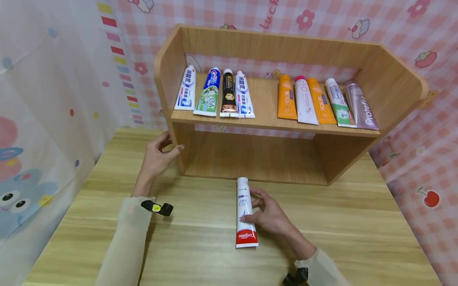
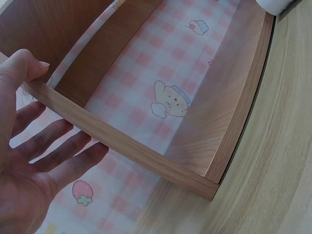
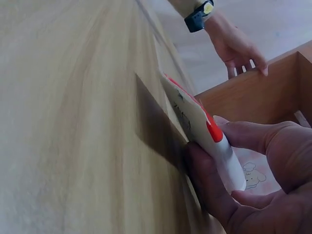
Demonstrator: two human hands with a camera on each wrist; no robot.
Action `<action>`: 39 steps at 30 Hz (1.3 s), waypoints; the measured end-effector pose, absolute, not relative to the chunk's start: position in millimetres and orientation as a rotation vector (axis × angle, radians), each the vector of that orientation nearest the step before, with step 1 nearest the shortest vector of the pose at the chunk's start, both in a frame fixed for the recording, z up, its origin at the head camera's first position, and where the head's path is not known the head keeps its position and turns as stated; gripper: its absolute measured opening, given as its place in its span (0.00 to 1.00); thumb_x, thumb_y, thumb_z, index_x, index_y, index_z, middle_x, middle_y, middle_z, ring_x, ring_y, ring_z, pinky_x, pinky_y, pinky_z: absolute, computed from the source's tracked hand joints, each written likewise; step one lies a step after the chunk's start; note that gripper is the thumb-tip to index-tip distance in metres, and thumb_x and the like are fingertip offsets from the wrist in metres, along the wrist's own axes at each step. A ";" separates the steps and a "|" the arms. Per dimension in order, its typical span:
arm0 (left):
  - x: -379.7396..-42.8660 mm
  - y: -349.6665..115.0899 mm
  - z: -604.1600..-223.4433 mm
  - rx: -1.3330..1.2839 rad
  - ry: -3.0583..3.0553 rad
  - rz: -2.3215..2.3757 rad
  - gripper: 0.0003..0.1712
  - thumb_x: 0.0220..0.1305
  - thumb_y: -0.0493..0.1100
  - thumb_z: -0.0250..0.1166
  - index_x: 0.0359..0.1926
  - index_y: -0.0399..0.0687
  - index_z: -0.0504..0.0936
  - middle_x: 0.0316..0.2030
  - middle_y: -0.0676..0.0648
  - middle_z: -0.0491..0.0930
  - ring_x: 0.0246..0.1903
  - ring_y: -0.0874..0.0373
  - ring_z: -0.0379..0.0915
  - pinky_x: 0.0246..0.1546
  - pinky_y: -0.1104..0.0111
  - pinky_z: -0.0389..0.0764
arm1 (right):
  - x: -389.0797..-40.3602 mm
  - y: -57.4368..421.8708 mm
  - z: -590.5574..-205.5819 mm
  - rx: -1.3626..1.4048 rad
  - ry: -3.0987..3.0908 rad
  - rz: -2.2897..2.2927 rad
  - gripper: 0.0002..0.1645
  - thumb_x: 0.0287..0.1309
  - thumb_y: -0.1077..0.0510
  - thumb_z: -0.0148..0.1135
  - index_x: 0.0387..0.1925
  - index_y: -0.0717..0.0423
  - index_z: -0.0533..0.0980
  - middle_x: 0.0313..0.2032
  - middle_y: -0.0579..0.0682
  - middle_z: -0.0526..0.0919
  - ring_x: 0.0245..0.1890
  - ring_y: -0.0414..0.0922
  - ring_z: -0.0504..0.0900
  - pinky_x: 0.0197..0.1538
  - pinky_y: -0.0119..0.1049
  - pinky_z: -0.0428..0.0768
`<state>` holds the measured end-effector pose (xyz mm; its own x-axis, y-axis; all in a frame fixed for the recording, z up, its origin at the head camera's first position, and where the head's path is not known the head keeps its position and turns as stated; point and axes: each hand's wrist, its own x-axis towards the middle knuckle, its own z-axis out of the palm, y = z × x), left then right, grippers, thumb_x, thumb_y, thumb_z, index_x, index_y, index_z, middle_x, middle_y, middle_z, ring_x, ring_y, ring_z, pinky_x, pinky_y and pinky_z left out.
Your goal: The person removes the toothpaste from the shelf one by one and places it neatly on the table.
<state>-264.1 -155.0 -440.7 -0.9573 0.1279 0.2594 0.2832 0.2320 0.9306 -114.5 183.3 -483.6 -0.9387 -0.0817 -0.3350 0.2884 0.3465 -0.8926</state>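
Note:
A white Colgate toothpaste tube (image 1: 246, 214) with a red end band lies lengthwise in front of the shelf, its cap toward the shelf. My right hand (image 1: 270, 214) pinches the tube from its right side, thumb on top. The right wrist view shows the tube (image 3: 195, 114) tilted, with a shadow on the table beneath it. At the left end of the wooden shelf (image 1: 255, 180), my left hand (image 1: 157, 155) grips the side panel. In the left wrist view the thumb lies on the panel's inner side and the fingers (image 2: 73, 165) along its outer side.
On the upper board, several toothpaste tubes (image 1: 210, 93) lean at the left and several more, including an orange tube (image 1: 286, 97), at the right, with a gap between the groups. The wooden table (image 1: 200, 254) extends around the shelf, against a checked backdrop (image 1: 250, 12).

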 end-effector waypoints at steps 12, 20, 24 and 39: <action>-267.7 -151.8 -439.8 -0.401 -2.345 -1.839 0.33 0.66 0.41 0.68 0.71 0.47 0.73 0.67 0.40 0.76 0.62 0.45 0.74 0.55 0.66 0.85 | -115.6 179.2 -479.1 0.149 2.498 -1.415 0.56 0.43 0.62 0.84 0.73 0.49 0.64 0.41 0.53 0.81 0.32 0.45 0.79 0.33 0.36 0.85; -266.0 -152.5 -439.4 -0.389 -2.353 -1.845 0.33 0.66 0.41 0.68 0.71 0.48 0.73 0.68 0.41 0.75 0.63 0.44 0.74 0.57 0.61 0.85 | -110.6 180.2 -475.5 0.101 2.557 -1.294 0.54 0.44 0.57 0.84 0.72 0.49 0.65 0.40 0.51 0.80 0.33 0.46 0.79 0.32 0.35 0.84; -265.0 -154.0 -438.6 -0.388 -2.363 -1.827 0.33 0.66 0.42 0.68 0.71 0.48 0.73 0.67 0.41 0.75 0.63 0.44 0.74 0.57 0.61 0.85 | -109.9 180.0 -473.4 0.086 2.570 -1.270 0.54 0.45 0.56 0.83 0.73 0.51 0.65 0.40 0.51 0.80 0.33 0.45 0.78 0.32 0.35 0.84; -263.3 -152.3 -440.0 -0.389 -2.366 -1.834 0.33 0.67 0.42 0.68 0.72 0.48 0.72 0.68 0.40 0.75 0.64 0.43 0.73 0.59 0.54 0.83 | -106.8 189.5 -462.7 0.097 2.600 -1.326 0.50 0.47 0.57 0.82 0.72 0.52 0.68 0.45 0.52 0.81 0.36 0.45 0.78 0.29 0.35 0.82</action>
<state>-263.3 -152.3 -440.0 -0.9594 0.1266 0.2520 0.2756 0.2313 0.9330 -106.8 189.5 -462.7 -0.9735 -0.0413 -0.2250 0.1578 0.5906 -0.7914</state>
